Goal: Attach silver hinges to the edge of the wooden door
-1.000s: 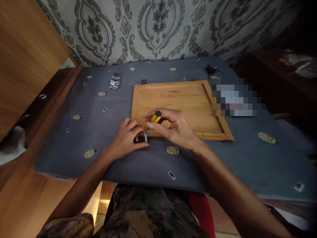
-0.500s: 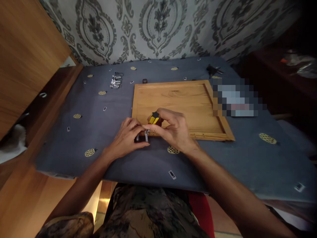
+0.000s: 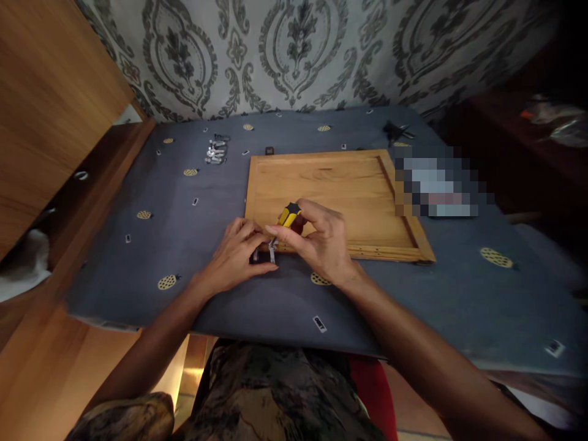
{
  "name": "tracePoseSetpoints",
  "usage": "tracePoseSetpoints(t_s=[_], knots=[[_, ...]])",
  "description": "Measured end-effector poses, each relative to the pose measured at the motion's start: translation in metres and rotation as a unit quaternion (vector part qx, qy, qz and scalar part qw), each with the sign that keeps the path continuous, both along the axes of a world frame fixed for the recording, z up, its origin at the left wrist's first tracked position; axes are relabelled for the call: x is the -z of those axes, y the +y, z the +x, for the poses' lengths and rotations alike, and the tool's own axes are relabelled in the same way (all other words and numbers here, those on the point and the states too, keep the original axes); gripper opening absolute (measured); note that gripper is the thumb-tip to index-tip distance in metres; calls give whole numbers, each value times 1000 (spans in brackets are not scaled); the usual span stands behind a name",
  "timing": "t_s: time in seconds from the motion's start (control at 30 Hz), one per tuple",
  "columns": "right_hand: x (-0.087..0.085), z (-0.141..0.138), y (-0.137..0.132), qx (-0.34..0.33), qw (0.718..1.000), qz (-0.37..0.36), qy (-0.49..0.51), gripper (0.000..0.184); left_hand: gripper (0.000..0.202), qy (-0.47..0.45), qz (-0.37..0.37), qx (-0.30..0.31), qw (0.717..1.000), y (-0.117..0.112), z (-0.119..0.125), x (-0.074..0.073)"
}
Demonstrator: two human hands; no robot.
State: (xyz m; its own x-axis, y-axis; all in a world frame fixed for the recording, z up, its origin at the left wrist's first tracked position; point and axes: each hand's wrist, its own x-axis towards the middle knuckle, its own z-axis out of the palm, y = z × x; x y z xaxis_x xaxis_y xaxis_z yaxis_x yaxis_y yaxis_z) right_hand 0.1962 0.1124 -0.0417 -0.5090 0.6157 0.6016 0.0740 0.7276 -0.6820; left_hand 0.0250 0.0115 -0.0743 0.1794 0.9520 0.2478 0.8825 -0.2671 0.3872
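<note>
In my right hand (image 3: pixel 324 239) is a short screwdriver (image 3: pixel 289 215) with a yellow and black handle, tilted, its lower end at a metal hinge (image 3: pixel 272 250). The hinge sits at the near edge of a framed wooden panel (image 3: pixel 321 184), close to its left corner. My left hand (image 3: pixel 236 251) is closed around the hinge, thumb stretched in front and fingers behind, pressing it at the panel edge. The screwdriver's tip and any screw under it are too small to make out.
Several metal hinges (image 3: pixel 215 150) lie at the back left of the blue cloth-covered table (image 3: pixel 160 245). A small dark object (image 3: pixel 269 150) lies behind the panel, and a black item (image 3: pixel 395 131) at the back right. A blurred-out thing (image 3: pixel 441 184) touches the panel's right side.
The screwdriver handle has turned and leaned slightly to the right and up, along with my right fingers. My left hand and the hinge stay in place.
</note>
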Motion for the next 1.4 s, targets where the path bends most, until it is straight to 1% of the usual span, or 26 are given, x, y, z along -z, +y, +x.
tracePoseSetpoints(t_s=[0.13, 0.23, 0.3, 0.4, 0.47, 0.57, 0.67, 0.87, 1.13, 1.27, 1.4], knots=[[-3, 2, 2, -37, 999, -18, -16, 43, 42, -6, -5, 2, 1000, 0, 0, 0], [-5, 3, 2, -76, 997, -9, -6, 37, 41, -3, -2, 2, 1000, 0, 0, 0], [-5, 5, 1, -65, 998, -6, 15, 33, 40, -3, 0, 0, 1000, 0, 0, 0], [-5, 6, 1, -13, 998, -28, 53, 31, 40, -5, 6, -2, 1000, 0, 0, 0], [-4, 7, 1, 1, 997, -43, 59, 30, 41, -5, 12, 0, 1000, 0, -1, 0], [-4, 7, 3, -9, 998, -43, 45, 32, 40, -2, 14, 2, 1000, 0, -1, 0], [-3, 6, 4, -24, 999, -25, 36, 33, 40, 4, 10, -2, 1000, 0, -1, 0], [-1, 4, 3, -26, 999, -15, 32, 30, 40, 9, 11, -4, 1000, 1, 0, 0], [-4, 6, 3, -32, 997, -36, 55, 29, 42, 14, 26, 0, 1000, 0, 0, 0], [-7, 6, 3, -34, 998, -13, 46, 32, 41, 13, 39, 1, 999, 0, 0, 1], [-9, 6, 3, -30, 998, 19, 45, 31, 37, 12, 33, -1, 999, 1, 0, 0]])
